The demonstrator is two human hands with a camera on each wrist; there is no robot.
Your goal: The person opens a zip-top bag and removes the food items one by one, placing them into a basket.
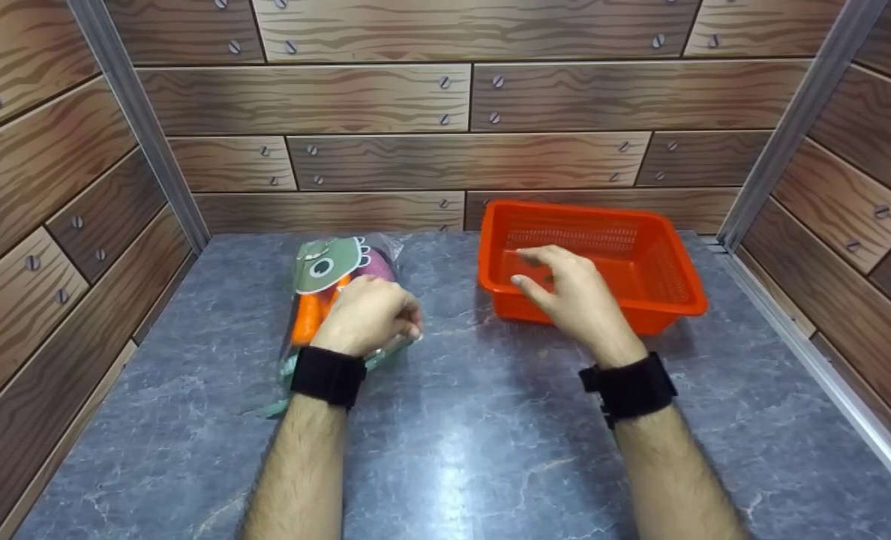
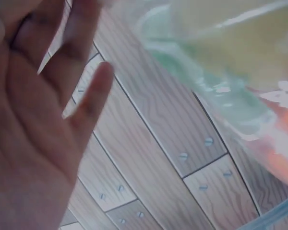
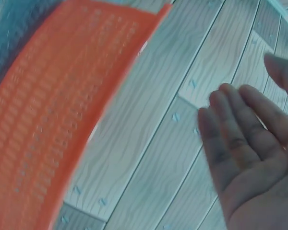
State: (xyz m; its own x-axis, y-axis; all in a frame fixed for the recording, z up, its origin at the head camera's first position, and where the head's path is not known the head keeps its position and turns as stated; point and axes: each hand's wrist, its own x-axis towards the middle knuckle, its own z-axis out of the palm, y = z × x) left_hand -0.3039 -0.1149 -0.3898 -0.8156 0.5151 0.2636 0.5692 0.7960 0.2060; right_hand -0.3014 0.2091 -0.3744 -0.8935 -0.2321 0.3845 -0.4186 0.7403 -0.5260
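On the left of the grey table lies a clear plastic bag [image 1: 325, 266] with a printed green cartoon face and a teal edge, holding orange and purple pieces. My left hand [image 1: 367, 311] is over the bag's near right part, fingers loosely curled and holding nothing. In the left wrist view, the little finger is nearest to the bag [image 2: 216, 62]. An orange-red plastic basket [image 1: 678, 285] stands at the right. My right hand [image 1: 584, 296], fingers loosely extended and thumb apart, overlaps the basket's near left side. Beside that hand in the right wrist view is the slotted basket wall [image 3: 62, 110].
Wood-plank-patterned walls [image 1: 378, 97] rise at the back and both sides. Metal corner posts [image 1: 149, 127] join them, and a metal rail [image 1: 828, 382] runs along the table's right edge. Each wrist wears a black band [image 1: 633, 386].
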